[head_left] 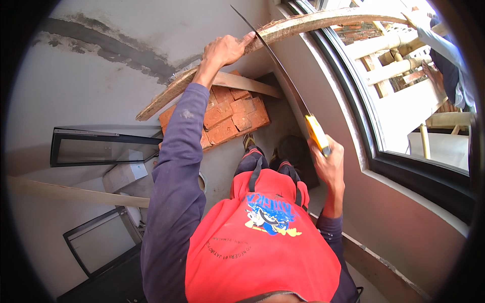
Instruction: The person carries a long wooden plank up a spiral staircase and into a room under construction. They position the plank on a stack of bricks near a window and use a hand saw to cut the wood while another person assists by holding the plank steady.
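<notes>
A long wooden board (323, 21) runs from the wall at the left up across the window opening; it looks bowed near the picture's rim. My left hand (222, 54) grips it near the middle, thumb lying close to the blade. In my right hand (331, 164) is a handsaw (316, 132) with a yellow handle. Its thin dark blade slants up to the left and crosses the board just right of my left thumb. Whether the teeth have cut into the wood cannot be made out.
Stacked orange bricks (225, 118) stand on the floor before my feet, with another plank (247, 84) beyond. A black-framed window (356, 103) is at right; outside are bamboo poles (399, 70) and a person in a light sleeve (444, 45). Dark frames (103, 146) lean at left.
</notes>
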### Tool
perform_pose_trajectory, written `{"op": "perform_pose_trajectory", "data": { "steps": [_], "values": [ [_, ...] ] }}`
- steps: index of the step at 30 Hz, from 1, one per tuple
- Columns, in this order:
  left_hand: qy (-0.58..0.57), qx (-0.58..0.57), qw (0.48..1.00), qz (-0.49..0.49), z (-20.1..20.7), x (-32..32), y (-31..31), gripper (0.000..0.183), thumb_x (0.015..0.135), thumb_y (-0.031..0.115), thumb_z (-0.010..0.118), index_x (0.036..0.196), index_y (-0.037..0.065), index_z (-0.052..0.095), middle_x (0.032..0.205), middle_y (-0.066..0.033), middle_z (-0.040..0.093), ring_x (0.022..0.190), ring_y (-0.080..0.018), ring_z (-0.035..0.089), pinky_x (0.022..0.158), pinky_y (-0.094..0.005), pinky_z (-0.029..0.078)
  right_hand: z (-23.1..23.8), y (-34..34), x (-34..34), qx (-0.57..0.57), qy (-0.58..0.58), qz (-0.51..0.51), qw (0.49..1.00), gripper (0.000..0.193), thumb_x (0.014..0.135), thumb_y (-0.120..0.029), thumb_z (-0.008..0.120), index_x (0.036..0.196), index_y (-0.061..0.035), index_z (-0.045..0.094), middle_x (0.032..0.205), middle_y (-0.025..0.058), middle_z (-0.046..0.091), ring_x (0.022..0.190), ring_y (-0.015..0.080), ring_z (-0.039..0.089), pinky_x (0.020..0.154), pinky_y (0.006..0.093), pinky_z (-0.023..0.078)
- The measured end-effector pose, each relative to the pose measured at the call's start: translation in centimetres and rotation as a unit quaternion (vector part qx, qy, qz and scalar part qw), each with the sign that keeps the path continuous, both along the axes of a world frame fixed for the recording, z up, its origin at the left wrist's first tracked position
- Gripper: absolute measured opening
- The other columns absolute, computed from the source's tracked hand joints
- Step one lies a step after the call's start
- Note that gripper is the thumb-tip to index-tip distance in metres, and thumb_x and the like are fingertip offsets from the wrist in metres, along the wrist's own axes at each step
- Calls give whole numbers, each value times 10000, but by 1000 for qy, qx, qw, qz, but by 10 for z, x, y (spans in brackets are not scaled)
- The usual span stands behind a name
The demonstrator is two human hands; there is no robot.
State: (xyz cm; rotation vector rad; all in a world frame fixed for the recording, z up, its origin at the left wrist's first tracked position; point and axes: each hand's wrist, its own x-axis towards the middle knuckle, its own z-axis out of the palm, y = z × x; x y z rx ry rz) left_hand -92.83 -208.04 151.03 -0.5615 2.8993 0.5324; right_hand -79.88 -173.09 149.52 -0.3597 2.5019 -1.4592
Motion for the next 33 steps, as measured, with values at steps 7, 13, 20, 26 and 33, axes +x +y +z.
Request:
{"op": "perform_pose_trajectory", "data": {
  "steps": [7, 13, 20, 26, 33],
  "values": [
    [-1, -25, 1000, -1, -4, -3, -1, 878, 856, 810, 267, 780, 50, 699, 758, -186, 683, 833, -391, 663, 815, -500, 504, 10, 6, 4, -14, -14, -26, 999, 170, 809, -100, 721, 852, 46, 645, 812, 151, 621, 646, 262, 593, 615, 345, 462],
    [22, -70, 996, -55, -11, -1, -8, 889, 840, 820, 296, 890, 40, 720, 829, -214, 694, 888, -389, 669, 823, -485, 504, 9, -21, 5, -20, 54, -37, 998, 412, 705, 9, 770, 1055, -6, 553, 970, 118, 584, 728, 206, 649, 653, 313, 492],
    [17, -64, 996, -64, -13, 4, -7, 891, 786, 845, 380, 989, 48, 721, 910, -218, 701, 951, -396, 662, 842, -484, 500, 12, -22, 9, -159, -63, 31, 985, 644, 810, 32, 678, 1387, -80, 416, 863, 79, 646, 704, 121, 627, 613, 279, 500],
    [1, -75, 995, -66, -8, 3, -5, 896, 798, 844, 350, 1034, 63, 718, 927, -231, 698, 982, -397, 657, 865, -482, 502, 11, -19, 3, -210, -196, 100, 953, 586, 889, -113, 651, 1416, -74, 399, 1019, 99, 648, 737, 122, 613, 678, 268, 511],
    [3, -46, 998, -42, -8, 3, -4, 916, 812, 847, 306, 991, 49, 718, 902, -233, 696, 959, -402, 662, 829, -507, 506, 14, -28, 10, -158, -133, 36, 978, 515, 917, -175, 626, 1392, -41, 479, 806, 33, 656, 596, 55, 473, 576, 240, 442]
  ]
}}
